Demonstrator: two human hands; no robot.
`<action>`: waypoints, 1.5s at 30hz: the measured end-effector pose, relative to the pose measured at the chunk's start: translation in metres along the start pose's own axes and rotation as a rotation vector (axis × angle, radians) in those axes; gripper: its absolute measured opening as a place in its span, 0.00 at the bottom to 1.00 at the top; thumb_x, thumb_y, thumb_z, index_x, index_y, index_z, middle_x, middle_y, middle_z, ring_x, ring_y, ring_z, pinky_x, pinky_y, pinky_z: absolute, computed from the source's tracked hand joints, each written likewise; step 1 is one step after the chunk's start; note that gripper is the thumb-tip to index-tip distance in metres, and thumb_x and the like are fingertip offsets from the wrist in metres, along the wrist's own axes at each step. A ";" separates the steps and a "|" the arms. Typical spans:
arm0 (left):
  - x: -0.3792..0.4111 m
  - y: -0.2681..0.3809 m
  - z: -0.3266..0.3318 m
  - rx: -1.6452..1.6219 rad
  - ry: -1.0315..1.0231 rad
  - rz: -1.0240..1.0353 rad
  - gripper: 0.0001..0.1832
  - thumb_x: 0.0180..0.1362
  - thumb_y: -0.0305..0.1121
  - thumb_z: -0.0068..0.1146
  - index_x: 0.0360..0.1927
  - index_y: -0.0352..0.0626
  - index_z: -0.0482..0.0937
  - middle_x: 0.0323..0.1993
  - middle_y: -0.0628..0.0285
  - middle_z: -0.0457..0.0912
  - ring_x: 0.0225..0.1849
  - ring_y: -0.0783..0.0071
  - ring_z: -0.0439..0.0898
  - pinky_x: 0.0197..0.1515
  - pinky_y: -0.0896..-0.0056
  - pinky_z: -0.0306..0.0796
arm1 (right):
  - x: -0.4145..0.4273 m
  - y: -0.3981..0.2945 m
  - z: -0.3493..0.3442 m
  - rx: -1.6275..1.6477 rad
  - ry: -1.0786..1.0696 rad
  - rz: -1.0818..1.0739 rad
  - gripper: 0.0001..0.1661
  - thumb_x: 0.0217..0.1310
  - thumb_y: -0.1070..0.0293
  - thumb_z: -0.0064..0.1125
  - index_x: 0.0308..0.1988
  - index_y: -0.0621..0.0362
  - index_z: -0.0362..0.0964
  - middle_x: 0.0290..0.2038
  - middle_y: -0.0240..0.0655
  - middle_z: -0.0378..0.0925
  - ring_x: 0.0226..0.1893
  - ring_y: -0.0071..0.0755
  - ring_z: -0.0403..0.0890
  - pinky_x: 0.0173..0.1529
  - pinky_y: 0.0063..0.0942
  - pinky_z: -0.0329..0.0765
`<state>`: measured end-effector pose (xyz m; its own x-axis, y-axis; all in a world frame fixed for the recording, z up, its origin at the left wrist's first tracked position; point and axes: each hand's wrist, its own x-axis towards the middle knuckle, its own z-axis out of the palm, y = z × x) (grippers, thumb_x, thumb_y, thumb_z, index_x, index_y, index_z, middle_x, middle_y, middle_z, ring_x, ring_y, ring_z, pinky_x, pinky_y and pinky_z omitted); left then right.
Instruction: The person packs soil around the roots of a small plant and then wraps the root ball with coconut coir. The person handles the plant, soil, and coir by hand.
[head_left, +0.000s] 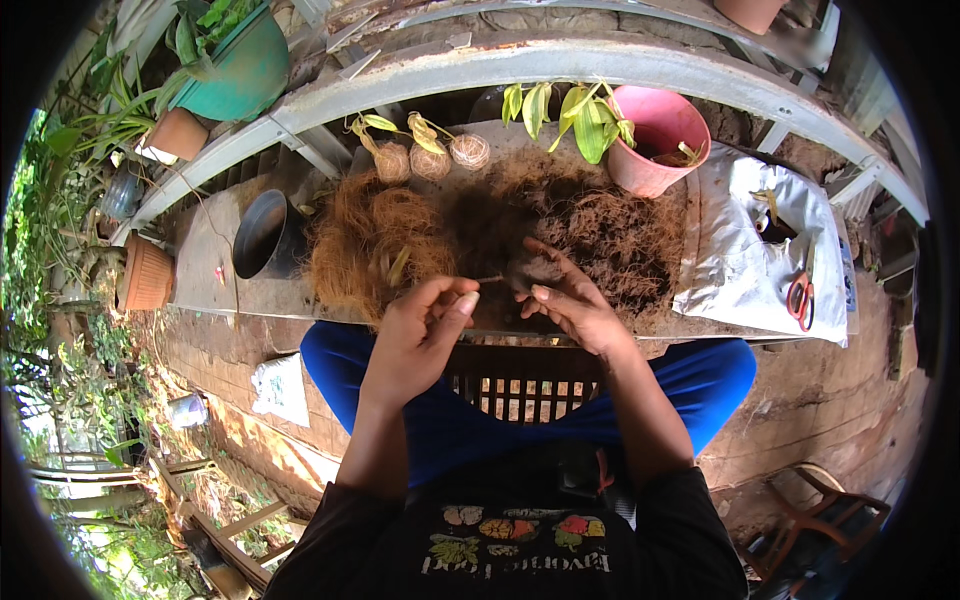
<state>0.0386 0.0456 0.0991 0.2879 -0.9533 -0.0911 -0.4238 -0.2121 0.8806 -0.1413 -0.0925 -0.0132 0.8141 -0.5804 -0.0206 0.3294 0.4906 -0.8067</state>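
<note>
My left hand (427, 334) pinches a thin brown stem (491, 279) between thumb and forefinger, and the stem points toward my right hand (574, 300). The right hand's fingers are spread and partly curled around a blurred, dusty brown patch; whether they hold a clump there is unclear. Under and beyond the hands lies dark, fibrous potting soil (615, 240). Loose coconut fibre (375, 240) is heaped beside my left hand. Behind it sit three string-wrapped balls, the left (391, 162), middle (430, 160) and right (471, 152), with leafy cuttings lying at them.
A pink pot (652, 176) with leafy stems stands at the back right. Red-handled scissors (801, 300) lie on a white plastic sack (739, 262) at the right. A black pot (266, 236) lies tipped at the left. A metal rail (525, 64) runs behind the worktop.
</note>
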 end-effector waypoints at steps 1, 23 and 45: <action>-0.002 0.002 0.000 -0.029 0.088 0.059 0.13 0.72 0.32 0.54 0.54 0.35 0.79 0.35 0.66 0.80 0.38 0.81 0.78 0.44 0.77 0.72 | 0.001 0.002 0.000 0.001 0.022 -0.016 0.41 0.69 0.66 0.64 0.73 0.59 0.52 0.55 0.38 0.76 0.49 0.30 0.78 0.50 0.29 0.79; 0.040 -0.004 0.050 0.257 -0.086 0.212 0.23 0.76 0.38 0.45 0.63 0.28 0.71 0.41 0.43 0.85 0.45 0.53 0.86 0.47 0.59 0.76 | -0.002 0.008 -0.002 -0.064 0.122 -0.297 0.18 0.70 0.73 0.56 0.57 0.60 0.70 0.51 0.31 0.75 0.49 0.20 0.76 0.54 0.23 0.74; 0.046 -0.024 0.039 -0.186 -0.210 -0.034 0.20 0.65 0.33 0.66 0.57 0.35 0.76 0.46 0.63 0.81 0.47 0.80 0.82 0.48 0.76 0.77 | -0.004 0.007 0.000 -0.008 0.012 -0.187 0.35 0.67 0.45 0.52 0.60 0.63 0.66 0.56 0.41 0.73 0.59 0.35 0.75 0.64 0.34 0.70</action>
<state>0.0289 -0.0015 0.0559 0.1064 -0.9740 -0.1999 -0.2466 -0.2206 0.9437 -0.1424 -0.0867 -0.0187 0.7334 -0.6686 0.1232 0.4707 0.3685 -0.8017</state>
